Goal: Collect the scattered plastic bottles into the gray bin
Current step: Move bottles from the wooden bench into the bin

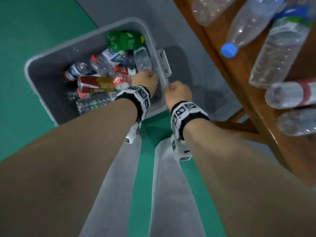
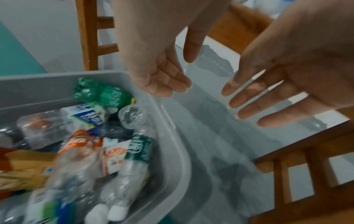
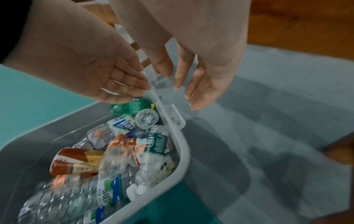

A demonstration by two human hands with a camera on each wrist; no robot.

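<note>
The gray bin [image 1: 42, 57] stands on the floor, filled with several crushed plastic bottles, among them a green one [image 1: 123, 40] and a clear one [image 1: 142, 60] by the right wall. My left hand [image 1: 145, 81] hovers over the bin's right rim [image 2: 182, 159], fingers loosely bent and holding nothing [image 2: 162, 78]. My right hand [image 1: 178, 90] hangs just outside that rim, fingers spread and relaxed [image 3: 201, 84], also holding nothing. More clear bottles lie on the wooden table [image 1: 239, 79] at the right, one with a blue cap [image 1: 229, 49].
A white latch handle [image 1: 163, 64] sticks out from the bin's right side. The table's wooden legs and rungs [image 2: 287, 159] stand close to the bin. Gray and green floor surrounds it. My legs [image 1: 119, 185] are below in light trousers.
</note>
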